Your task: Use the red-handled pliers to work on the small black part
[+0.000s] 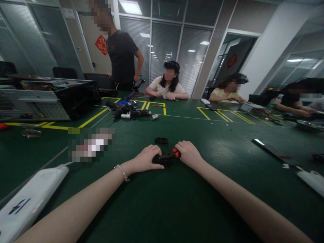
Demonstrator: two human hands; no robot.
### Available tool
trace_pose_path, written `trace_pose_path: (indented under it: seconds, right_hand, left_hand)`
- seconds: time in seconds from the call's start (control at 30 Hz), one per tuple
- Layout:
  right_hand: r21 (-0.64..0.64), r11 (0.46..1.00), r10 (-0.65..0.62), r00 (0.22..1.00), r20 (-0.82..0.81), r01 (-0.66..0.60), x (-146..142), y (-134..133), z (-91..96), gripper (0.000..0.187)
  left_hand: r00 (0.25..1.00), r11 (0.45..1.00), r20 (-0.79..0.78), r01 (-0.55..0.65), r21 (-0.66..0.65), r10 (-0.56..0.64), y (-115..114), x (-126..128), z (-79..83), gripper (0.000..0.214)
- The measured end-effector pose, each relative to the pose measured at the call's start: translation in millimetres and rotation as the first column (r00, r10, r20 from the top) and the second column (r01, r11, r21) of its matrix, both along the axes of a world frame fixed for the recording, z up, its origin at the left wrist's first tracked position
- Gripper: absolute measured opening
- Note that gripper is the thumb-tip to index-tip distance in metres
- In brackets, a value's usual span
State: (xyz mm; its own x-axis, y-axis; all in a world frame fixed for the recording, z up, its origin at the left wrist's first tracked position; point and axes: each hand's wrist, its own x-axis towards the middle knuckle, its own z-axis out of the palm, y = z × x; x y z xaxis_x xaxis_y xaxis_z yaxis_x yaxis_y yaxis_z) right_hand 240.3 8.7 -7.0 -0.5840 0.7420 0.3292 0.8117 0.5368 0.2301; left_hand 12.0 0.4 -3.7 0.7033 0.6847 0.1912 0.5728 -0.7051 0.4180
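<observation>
In the head view my left hand [145, 158] is closed around a small dark black part [165, 163], thumb at the near side and fingers at the far side. My right hand [189, 154] grips the red handles of a pair of pliers [176, 153]. The pliers' metal jaws point left and lie against or over the black part; whether they pinch it I cannot tell. Just beyond both hands, a second small black piece [161, 140] rests on the green table [162, 209].
A white power bank [32, 199] lies at the left, near a pixelated object [92, 145]. Behind it stands an open computer case [50, 99]. A drill [123, 109] sits among dark parts and cables. A phone [274, 151] lies right. Several people are around the table's far side.
</observation>
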Motion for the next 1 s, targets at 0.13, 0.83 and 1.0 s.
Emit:
trace_pose_path:
  seconds: [0.13, 0.83, 1.0]
  right_hand:
    - [0.0, 1.0, -0.01, 1.0, 0.011, 0.01, -0.5, -1.2, 1.0, 0.018]
    - [-0.005, 1.0, 0.025, 1.0, -0.005, -0.025, 3.1, 0.7, -1.8, 0.033]
    - [0.004, 1.0, 0.018, 1.0, -0.004, -0.018, 2.2, 1.6, -1.5, 0.021]
  left_hand:
    - [1.0, 1.0, 0.002, -0.003, -0.007, 0.003, -0.4, -0.4, 0.0, 0.038]
    - [1.0, 1.0, 0.008, -0.001, -0.018, 0.001, -1.0, -0.5, 0.0, 0.038]
    - [1.0, 1.0, 0.004, 0.003, -0.024, -0.003, -1.7, -0.3, 2.4, 0.037]
